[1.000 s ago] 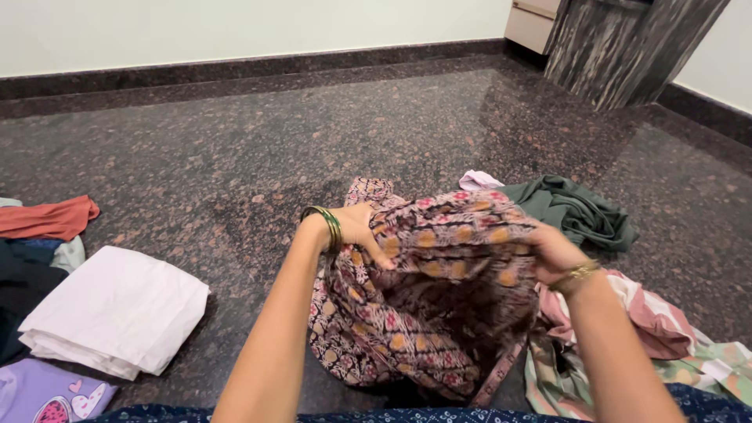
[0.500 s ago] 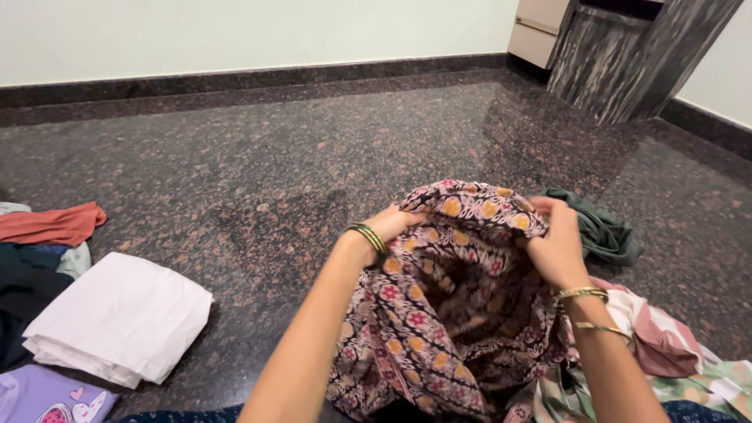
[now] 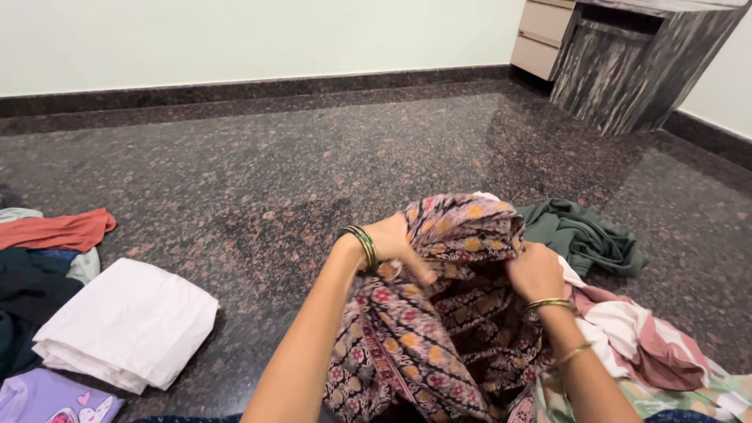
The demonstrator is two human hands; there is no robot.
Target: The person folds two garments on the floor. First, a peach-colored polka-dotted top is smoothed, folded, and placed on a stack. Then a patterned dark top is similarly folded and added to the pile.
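Gripping the patterned garment (image 3: pixel 439 329) with both hands, above the dark speckled stone floor (image 3: pixel 258 172). Left hand (image 3: pixel 395 247) clenching a fold of the cloth at its upper left, fingers curled into the fabric, green and gold bangles (image 3: pixel 363 247) sitting at the wrist. Right hand (image 3: pixel 534 270) grasping the cloth at its upper right, fingers tucked under the bunched top edge, gold bangles (image 3: pixel 548 304) showing on the forearm. Bunching higher now than half a second ago, the top of the garment rising into a rounded hump between the two hands. Sitting closer together than a second ago, the hands having drawn in from a wider spread. Hanging down toward the lap, the lower part of the garment spreading over the knees.

Lying just beyond the right hand, a crumpled dark green garment (image 3: pixel 583 235), showing more fully than in the earlier frames. Lying under the right forearm, a pink and white striped cloth (image 3: pixel 642 337). Resting well apart on the left, a folded white cloth (image 3: pixel 129 321), with an orange garment (image 3: pixel 59 231) and dark clothes (image 3: pixel 27 290) beside it, all staying where they were. Standing at the far right corner, a grey streaked cabinet (image 3: pixel 634 63).
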